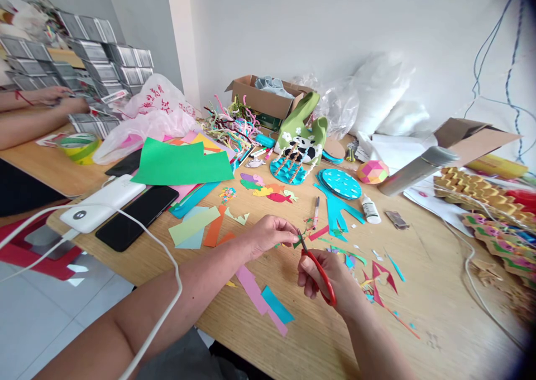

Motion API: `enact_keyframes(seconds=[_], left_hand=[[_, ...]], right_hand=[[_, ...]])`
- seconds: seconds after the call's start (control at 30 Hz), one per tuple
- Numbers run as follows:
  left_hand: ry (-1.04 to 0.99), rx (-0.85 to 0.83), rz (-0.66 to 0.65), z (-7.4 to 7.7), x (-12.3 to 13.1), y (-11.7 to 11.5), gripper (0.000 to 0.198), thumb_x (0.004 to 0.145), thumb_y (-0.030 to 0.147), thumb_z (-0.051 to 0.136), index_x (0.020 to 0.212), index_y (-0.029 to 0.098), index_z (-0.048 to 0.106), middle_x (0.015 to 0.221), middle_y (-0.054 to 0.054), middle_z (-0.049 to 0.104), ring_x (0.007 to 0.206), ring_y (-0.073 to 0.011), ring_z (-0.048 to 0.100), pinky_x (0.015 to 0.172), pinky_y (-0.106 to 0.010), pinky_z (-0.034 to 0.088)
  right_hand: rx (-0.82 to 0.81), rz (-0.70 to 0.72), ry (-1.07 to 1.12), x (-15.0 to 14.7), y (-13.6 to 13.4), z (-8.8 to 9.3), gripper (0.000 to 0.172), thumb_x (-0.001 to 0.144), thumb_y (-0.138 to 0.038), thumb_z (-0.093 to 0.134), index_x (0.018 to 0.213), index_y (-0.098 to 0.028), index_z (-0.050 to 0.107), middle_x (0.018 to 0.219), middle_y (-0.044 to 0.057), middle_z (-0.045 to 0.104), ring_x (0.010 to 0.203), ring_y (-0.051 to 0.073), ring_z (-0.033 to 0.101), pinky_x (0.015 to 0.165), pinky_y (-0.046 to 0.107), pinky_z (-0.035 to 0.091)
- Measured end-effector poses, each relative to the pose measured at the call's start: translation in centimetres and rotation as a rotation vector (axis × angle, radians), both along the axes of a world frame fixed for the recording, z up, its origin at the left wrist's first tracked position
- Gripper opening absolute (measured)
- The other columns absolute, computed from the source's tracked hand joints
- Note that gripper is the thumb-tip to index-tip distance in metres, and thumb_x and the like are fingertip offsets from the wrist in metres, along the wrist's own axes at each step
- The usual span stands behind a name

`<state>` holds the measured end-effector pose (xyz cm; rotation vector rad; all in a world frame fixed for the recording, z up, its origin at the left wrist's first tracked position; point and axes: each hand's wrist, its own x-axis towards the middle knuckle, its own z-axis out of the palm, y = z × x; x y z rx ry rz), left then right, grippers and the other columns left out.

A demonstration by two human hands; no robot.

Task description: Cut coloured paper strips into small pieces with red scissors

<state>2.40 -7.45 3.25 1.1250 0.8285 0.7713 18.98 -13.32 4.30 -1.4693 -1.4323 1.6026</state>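
Just below the middle of the frame, the right hand (330, 277) is wrapped around the red handles of the scissors (320, 271), fingers through the loops and closed tight on them. The scissors' long axis runs diagonally, handles at the lower right and blades pointing up and to the left, away from the person. The tips meet a small green paper scrap (296, 241), though it is too small to tell how far apart the blades are.

The left hand (268, 235) comes in from the left and pinches that scrap between thumb and fingertips, just above the wooden table (419, 324).

A pink strip (251, 288) and a blue strip (277, 304) lie flat below the hands. A green sheet (182, 162), a black phone (136, 215) and a white power bank (103, 201) are at centre left. Another person's arms (42, 98) rest at the upper left.
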Motion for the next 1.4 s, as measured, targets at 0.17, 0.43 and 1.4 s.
enact_keyframes(seconds=[0.17,0.43,1.4], left_hand=[[-0.008,0.005,-0.013,-0.09,0.07,0.01,0.016,0.059,0.026,0.065,0.068,0.013,0.064,0.079,-0.004,0.063,0.073,-0.0118,0.052,0.070,-0.025,0.036],[-0.012,0.003,-0.018,0.20,0.11,-0.11,0.014,0.059,0.025,0.064,0.067,0.013,0.063,0.082,-0.004,0.063,0.070,-0.0107,0.051,0.066,-0.024,0.037],[-0.007,0.031,-0.036,0.23,-0.03,-0.07,0.015,0.060,0.027,0.064,0.067,0.014,0.064,0.078,-0.004,0.062,0.068,-0.0108,0.050,0.066,-0.025,0.037]], right_hand=[[0.022,0.022,-0.005,-0.11,0.01,0.32,0.040,0.071,-0.050,0.065,0.060,-0.015,0.052,0.051,0.001,0.061,0.038,0.009,0.056,0.037,0.017,0.042],[0.014,0.019,-0.014,-0.10,0.00,0.29,0.040,0.070,-0.051,0.065,0.060,-0.015,0.051,0.050,0.001,0.060,0.037,0.009,0.055,0.036,0.016,0.041],[0.010,0.015,-0.031,-0.08,-0.01,0.22,0.045,0.068,-0.058,0.064,0.059,-0.015,0.051,0.050,0.001,0.060,0.037,0.010,0.055,0.035,0.018,0.040]])
